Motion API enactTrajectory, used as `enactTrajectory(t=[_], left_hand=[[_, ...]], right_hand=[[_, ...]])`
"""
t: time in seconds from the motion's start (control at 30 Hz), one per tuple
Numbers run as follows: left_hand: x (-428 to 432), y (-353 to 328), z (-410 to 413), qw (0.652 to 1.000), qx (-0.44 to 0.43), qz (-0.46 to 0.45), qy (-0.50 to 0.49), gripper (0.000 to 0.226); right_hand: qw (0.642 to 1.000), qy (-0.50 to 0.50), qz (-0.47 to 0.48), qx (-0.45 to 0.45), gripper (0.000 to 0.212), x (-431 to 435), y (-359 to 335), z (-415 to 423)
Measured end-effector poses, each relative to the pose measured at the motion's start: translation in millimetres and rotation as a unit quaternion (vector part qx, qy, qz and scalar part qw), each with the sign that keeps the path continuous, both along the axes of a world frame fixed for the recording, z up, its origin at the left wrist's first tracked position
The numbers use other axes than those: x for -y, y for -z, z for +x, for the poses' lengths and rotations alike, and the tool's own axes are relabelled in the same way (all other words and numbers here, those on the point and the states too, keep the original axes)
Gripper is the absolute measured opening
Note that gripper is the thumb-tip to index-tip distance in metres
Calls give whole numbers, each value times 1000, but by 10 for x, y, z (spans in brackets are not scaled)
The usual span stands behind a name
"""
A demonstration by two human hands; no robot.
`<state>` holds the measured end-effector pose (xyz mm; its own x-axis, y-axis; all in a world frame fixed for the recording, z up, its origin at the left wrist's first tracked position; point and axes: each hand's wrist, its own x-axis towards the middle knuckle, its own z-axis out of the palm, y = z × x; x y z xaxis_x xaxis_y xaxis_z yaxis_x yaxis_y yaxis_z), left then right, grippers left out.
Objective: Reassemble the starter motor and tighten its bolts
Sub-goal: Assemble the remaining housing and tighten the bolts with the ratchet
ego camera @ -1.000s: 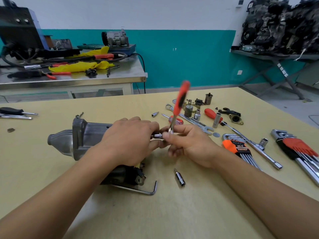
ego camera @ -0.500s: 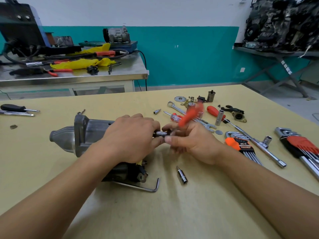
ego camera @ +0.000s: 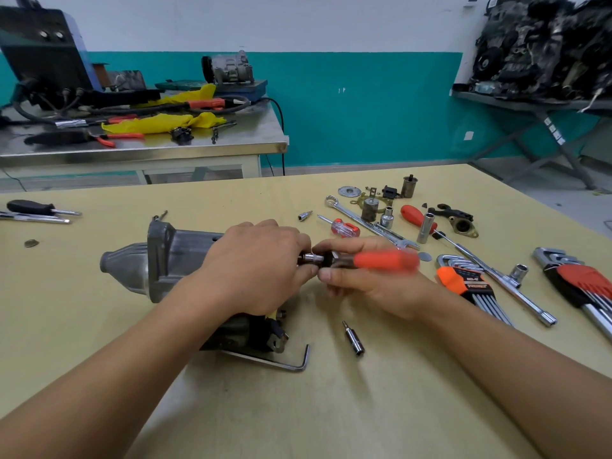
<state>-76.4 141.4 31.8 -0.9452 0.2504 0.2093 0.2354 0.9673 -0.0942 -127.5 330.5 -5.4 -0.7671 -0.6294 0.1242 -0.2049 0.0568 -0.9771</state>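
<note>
The grey starter motor lies on its side on the yellow table, nose pointing left. My left hand covers its right end and curls around it, fingertips at a small silver socket. My right hand grips a ratchet with an orange handle near its head. The handle is blurred and lies almost level, pointing right. The socket joins the ratchet head to the motor's end. The bolt itself is hidden by my left hand.
An Allen key lies under the motor's near side, a loose bit socket beside it. Right of my hands: hex key sets, a T-handle wrench, a spanner, screwdrivers, sockets and small motor parts. Screwdrivers lie at far left.
The ratchet handle has swung from nearly upright down to the right until it lies almost level. My left hand has stayed on the motor's end.
</note>
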Motion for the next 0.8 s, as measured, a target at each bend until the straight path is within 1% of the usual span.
enactTrajectory(t=[0.07, 0.1, 0.13, 0.17, 0.2, 0.27, 0.33, 0.4, 0.43, 0.5, 0.53, 0.6, 0.67, 0.7, 0.73, 0.8], left_hand=[[-2, -5, 11, 1000, -7, 15, 0, 23], [-4, -7, 19, 1000, -12, 25, 0, 21], [-9, -5, 23, 999, -17, 30, 0, 23], [-14, 0, 21, 999, -22, 28, 0, 27], [-14, 3, 19, 1000, -21, 19, 1, 32], [-6, -3, 11, 1000, -7, 5, 2, 38], [-2, -13, 3, 1000, 10, 4, 2, 37], [-3, -17, -1, 1000, 17, 3, 0, 34], [-4, -16, -3, 1000, 16, 0, 1, 33], [1, -13, 2, 1000, 11, -2, 2, 31], [4, -12, 9, 1000, 8, -2, 4, 30], [1, -21, 23, 1000, 3, 12, 5, 26], [-5, -25, 30, 1000, -2, 25, 5, 23], [-8, -23, 29, 1000, -4, 22, 6, 24], [-10, -23, 27, 1000, -1, 15, 8, 27], [-10, -29, 22, 1000, 12, 8, 7, 29]], right_hand=[[999, 13, 13, 34, 13, 29, -38, 14], [998, 27, 29, 45, 17, 60, -51, 14], [996, 42, 47, 60, 29, 95, -63, 7], [994, 53, 57, 79, 39, 123, -64, -9], [992, 56, 58, 96, 43, 140, -72, -21], [991, 44, 32, 118, 38, 134, -77, -23], [992, 18, -20, 124, 30, 85, -48, -29], [992, 4, -60, 113, 32, 39, 1, -26], [994, 6, -64, 93, 34, 24, 24, -26], [997, 7, -43, 56, 33, 19, 34, -15], [998, 2, -32, 56, 28, 18, 12, -4], [997, 7, -9, 78, 24, 44, -43, 2], [994, 32, 24, 102, 35, 101, -71, -11], [992, 41, 35, 112, 39, 125, -71, -25], [991, 41, 37, 120, 40, 141, -69, -37], [991, 24, 19, 127, 35, 134, -69, -31]])
